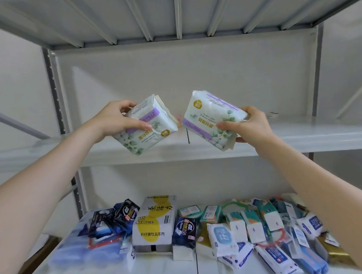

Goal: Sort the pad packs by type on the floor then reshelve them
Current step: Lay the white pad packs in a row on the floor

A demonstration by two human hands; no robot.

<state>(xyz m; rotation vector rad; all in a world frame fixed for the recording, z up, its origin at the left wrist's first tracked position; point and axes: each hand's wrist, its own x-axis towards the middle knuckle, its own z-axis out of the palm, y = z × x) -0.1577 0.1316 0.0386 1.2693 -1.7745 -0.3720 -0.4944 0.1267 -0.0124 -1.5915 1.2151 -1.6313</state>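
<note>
Fingers (138,125) of your left hand (114,119) curl round a white pad pack (153,130) printed with green leaves and a purple band. The thumb lies across its front face and the other fingers hook over its top edge. Your right hand (252,125) grips a second, matching pad pack (211,114) the same way, thumb on the front and fingers wrapped underneath and behind.

Both packs are held in the air in front of the middle shelf (308,133), not resting on it. They tilt toward each other with their printing upside down, near one another but with a clear gap between them.

These packs look light and soft, wrapped in smooth film that is likely to be slippery and to dent under a squeeze. A hold across the broad faces, as you have now, seems surer than pinching the sealed end flaps.

Below your arms, the lower shelf (166,270) carries a jumble of other packs in dark blue, teal and white, beside a white carton (154,221) with yellow circles.
</note>
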